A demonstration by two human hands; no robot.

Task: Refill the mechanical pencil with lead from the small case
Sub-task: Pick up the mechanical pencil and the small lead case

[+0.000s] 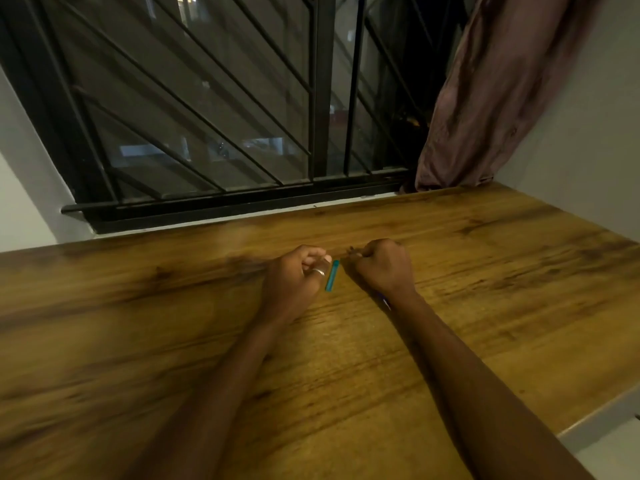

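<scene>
I looked down on one brown wood-grain tabletop (485, 271) set against one window with black metal bars (194, 109). One mauve cloth curtain (491, 98) hung at the window's right, beside a grey wall (595, 140). Two hands rested on the wood. One small teal plastic lead case (331, 276) sat between them, against the curled left hand (294, 277), which wore one silver ring (319, 272). Whether that hand pinched the case I could not tell. The right hand (382, 268) was fisted round one thin mechanical pencil (385, 301), mostly hidden.

Two hands (294, 277) (384, 268), one teal case (331, 276), one pencil (385, 302)
</scene>
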